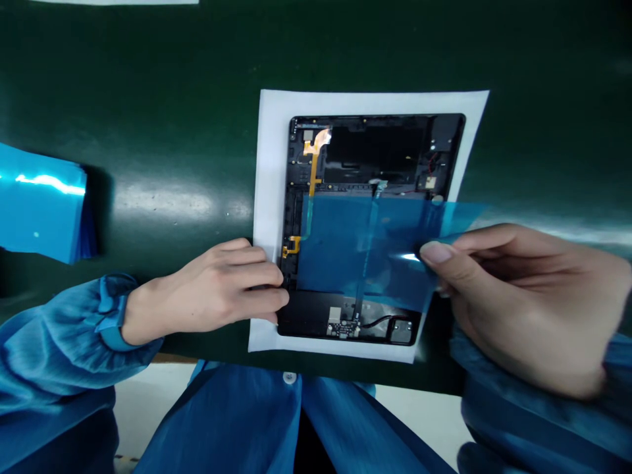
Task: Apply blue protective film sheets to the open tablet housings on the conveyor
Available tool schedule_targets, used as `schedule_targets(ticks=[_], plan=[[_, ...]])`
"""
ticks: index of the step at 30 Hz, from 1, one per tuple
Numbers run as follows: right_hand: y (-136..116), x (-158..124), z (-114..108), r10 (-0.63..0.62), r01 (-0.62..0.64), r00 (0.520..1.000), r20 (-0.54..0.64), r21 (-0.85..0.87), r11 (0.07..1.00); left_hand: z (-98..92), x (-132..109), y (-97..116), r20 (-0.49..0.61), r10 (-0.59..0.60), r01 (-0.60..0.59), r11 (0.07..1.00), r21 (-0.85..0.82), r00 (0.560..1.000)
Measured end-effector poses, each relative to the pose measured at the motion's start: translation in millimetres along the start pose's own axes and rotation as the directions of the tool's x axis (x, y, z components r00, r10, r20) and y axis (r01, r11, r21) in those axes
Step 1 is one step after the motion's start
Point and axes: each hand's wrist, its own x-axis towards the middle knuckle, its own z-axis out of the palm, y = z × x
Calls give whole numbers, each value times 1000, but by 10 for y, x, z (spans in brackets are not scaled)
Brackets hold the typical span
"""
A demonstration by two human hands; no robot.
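An opened tablet (306,309) lies upright in my view, its inner side up, showing a black housing, an orange flex cable (313,184) and a small circuit board near the bottom. A translucent blue film sheet (340,243) covers its lower middle, and the film's right edge sticks out past the housing. My right hand (523,289) pinches that right edge between thumb and forefinger. At the tablet's lower left edge, my left hand (222,286) rests with curled fingertips gripping the rim. Its thumb is mostly hidden.
Under the tablet is a white sheet (274,108) on the dark green table (172,99). A stack of blue film sheets (39,210) lies at the far left. The table's front edge runs close to my blue smock (237,421).
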Motion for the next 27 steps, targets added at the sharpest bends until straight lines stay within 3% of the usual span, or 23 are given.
schedule_targets(ticks=[27], plan=[[-73, 48, -5, 94, -96, 991, 90, 12, 995, -35, -27, 16, 43, 4, -4, 1000, -3, 999]])
